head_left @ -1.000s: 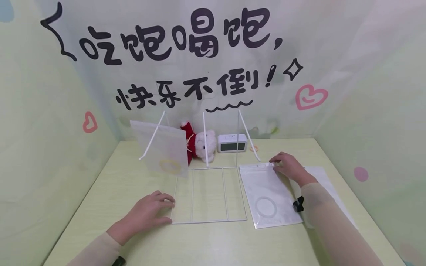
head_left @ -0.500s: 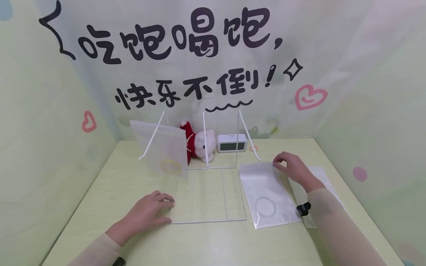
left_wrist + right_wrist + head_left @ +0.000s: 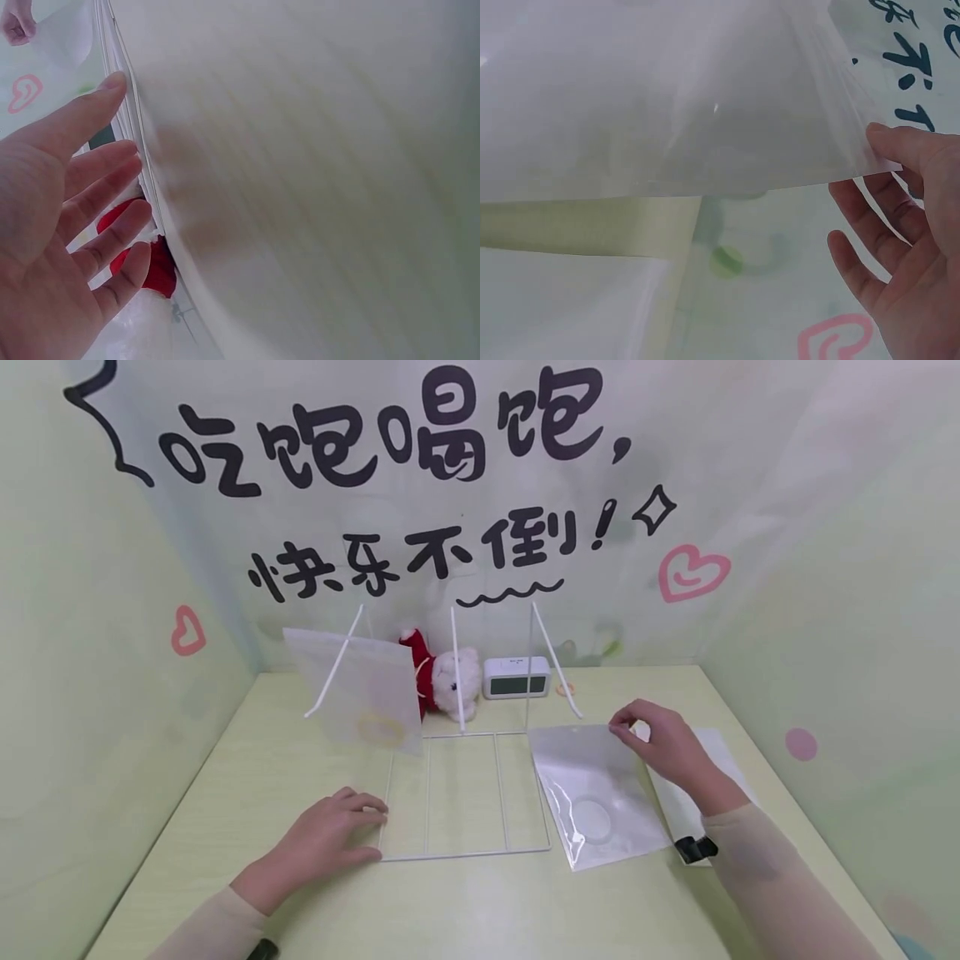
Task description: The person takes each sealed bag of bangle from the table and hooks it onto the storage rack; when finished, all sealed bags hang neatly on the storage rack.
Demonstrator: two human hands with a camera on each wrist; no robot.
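At the left, your left hand [image 3: 322, 831] is relaxed, holding nothing in its grasp, fingers spread at the left edge of the white wire rack [image 3: 466, 857] and thumb by its front corner; you can't tell whether it presses on the wire. Behind it, a frosted bag [image 3: 378, 693] hangs at the rack's left prong. The rack stands on the worktop [image 3: 480, 914], and past its middle prong you see a plush toy [image 3: 444, 683] in red lying on its side, then a white clock [image 3: 516, 678] and a small orange ring [image 3: 566, 689]. Just beside the rack's right side is the clear bag [image 3: 600, 777] with a pale round outline. Your right hand [image 3: 667, 747] pinches its upper right corner between thumb and finger. A white sheet [image 3: 681, 806] lies beneath that wrist.
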